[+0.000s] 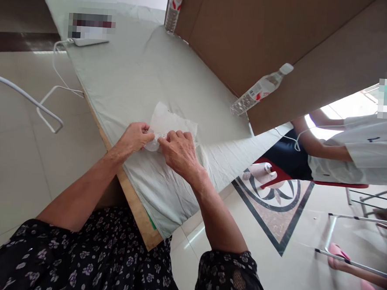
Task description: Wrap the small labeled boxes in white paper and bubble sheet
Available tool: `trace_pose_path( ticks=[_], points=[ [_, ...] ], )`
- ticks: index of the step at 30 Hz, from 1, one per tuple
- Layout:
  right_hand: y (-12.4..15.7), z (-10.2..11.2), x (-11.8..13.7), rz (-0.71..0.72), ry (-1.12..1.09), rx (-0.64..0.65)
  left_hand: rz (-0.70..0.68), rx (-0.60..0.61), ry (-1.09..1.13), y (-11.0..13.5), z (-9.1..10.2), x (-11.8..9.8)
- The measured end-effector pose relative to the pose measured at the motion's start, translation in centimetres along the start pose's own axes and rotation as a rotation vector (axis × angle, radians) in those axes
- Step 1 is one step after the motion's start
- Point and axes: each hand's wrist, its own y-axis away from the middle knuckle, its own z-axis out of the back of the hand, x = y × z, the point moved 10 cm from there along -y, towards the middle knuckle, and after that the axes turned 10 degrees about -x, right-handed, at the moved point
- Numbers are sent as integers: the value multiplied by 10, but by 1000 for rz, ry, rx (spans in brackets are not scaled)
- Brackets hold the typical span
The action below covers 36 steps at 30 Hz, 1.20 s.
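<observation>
A white tissue-like sheet (174,118) lies creased on the cloth-covered table near its front corner, with small dark specks around its middle. On its near side is a small, translucent, rounded piece (152,145) that looks like thin plastic. My left hand (135,136) pinches the left edge of this piece between thumb and fingers. From the right, my right hand (179,150) rests over the sheet, its thumb and forefinger pressed together at the piece's right edge. My fingers hide part of both things, and the exact kind of the piece cannot be made out.
A large cardboard panel (239,38) stands on the table, with clear bottles (259,90) (174,10) against it. At the far left a blurred white device (90,40) trails a white cable (56,62). Another person (337,149) sits to the right, near a metal-framed stool (330,232).
</observation>
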Motion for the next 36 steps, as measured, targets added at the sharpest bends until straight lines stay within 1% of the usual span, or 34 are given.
trace_pose_path(
  ticks=[3, 7, 10, 13, 15, 16, 18, 20, 21, 22, 23, 25, 26, 27, 29, 33, 36],
  points=[
    [-1, 1, -1, -22, -29, -18, -1, -31, 98, 2, -4, -7],
    [-2, 0, -8, -85, -99, -45, -19, -18, 105, 4, -11, -18],
    [1, 1, -12, -121, -160, -77, -54, 46, 82, 8, -17, -27],
    [9, 6, -14, -155, -265, -141, -107, 145, 36, 14, -22, -32],
    [19, 11, -16, -170, -369, -203, -178, 193, -14, 18, -24, -37],
    [25, 14, -18, -186, -417, -250, -229, 196, -56, 19, -24, -39],
    [43, 22, -31, -267, -473, -381, -353, 160, -184, 22, -25, -46],
    [69, 27, -55, -441, -484, -511, -475, 94, -331, 26, -27, -52],
    [83, 25, -70, -554, -493, -539, -525, 65, -394, 28, -29, -55],
    [96, 19, -83, -672, -514, -530, -562, 40, -443, 31, -32, -57],
    [108, 9, -96, -783, -549, -485, -587, 20, -483, 33, -34, -57],
    [123, -15, -111, -951, -637, -326, -609, -12, -538, 37, -38, -57],
    [127, -26, -114, -1000, -676, -247, -610, -25, -560, 37, -39, -56],
    [127, -35, -115, -1028, -706, -187, -608, -38, -579, 38, -40, -55],
    [120, -47, -116, -1041, -738, -142, -598, -53, -609, 38, -41, -54],
    [96, -56, -116, -1021, -721, -216, -581, -40, -656, 38, -44, -53],
    [85, -64, -115, -1030, -772, -259, -578, -30, -668, 39, -44, -56]
  ],
)
